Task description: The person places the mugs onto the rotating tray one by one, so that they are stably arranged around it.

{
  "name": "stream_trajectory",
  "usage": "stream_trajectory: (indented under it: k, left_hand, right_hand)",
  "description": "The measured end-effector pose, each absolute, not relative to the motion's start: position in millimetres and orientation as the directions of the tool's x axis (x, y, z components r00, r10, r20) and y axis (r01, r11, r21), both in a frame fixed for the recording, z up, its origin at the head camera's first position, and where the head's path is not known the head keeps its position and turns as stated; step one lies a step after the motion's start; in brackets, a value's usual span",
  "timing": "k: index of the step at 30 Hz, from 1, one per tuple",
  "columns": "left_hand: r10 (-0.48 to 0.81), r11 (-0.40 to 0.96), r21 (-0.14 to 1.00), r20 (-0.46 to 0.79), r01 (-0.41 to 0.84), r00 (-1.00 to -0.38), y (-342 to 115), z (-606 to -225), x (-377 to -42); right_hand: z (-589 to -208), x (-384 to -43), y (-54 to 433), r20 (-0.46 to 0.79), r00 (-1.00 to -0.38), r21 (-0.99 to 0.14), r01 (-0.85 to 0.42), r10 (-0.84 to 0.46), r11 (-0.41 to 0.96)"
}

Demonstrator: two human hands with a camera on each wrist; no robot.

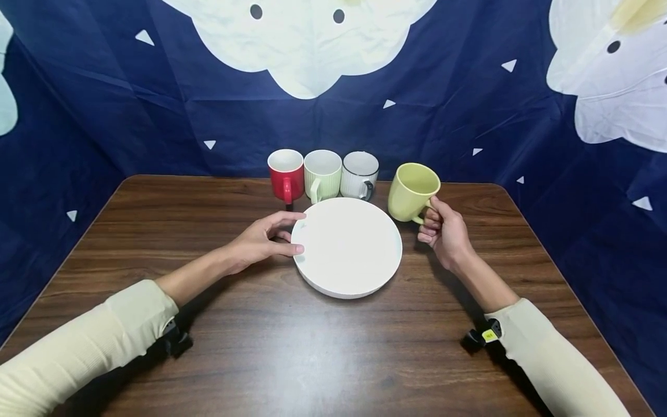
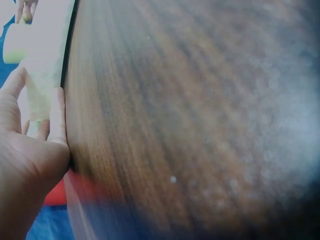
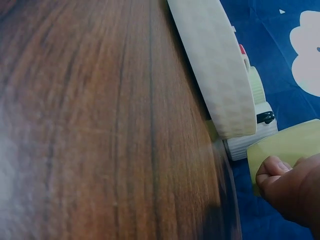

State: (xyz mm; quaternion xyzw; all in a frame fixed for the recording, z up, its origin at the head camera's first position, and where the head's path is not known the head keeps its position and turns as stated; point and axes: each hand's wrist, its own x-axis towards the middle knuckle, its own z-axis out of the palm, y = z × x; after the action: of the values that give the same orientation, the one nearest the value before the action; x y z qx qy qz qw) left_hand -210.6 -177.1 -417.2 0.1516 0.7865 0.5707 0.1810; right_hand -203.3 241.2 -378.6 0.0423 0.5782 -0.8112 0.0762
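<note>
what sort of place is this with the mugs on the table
Probably a staged recording corner indoors rather than a working kitchen: a navy, cloud-patterned cloth hangs around the wooden table, and a small black device sits at the left sleeve.

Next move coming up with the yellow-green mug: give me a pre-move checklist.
1. Right hand grips the yellow-green mug by its handle: ok.
2. Mug raised off the table: ok, apparently; right wrist view shows a gap underneath.
3. Left hand touching the white dish: ok.
4. Dish flat on the table: cannot tell.
5. Red mug, pale green mug and dark-rimmed mug upright: ok.
</note>
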Motion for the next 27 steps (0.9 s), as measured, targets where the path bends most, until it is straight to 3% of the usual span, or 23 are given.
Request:
stream_trajectory:
  k: [27]
  left_hand:
    - [0.446,0.301,0.954,-0.121,0.021,-0.887,-177,-415,-209]
  right_hand:
    - [-363,-185,244,-0.089,-0.991,-0.929,0.120,-0.104,-0.349]
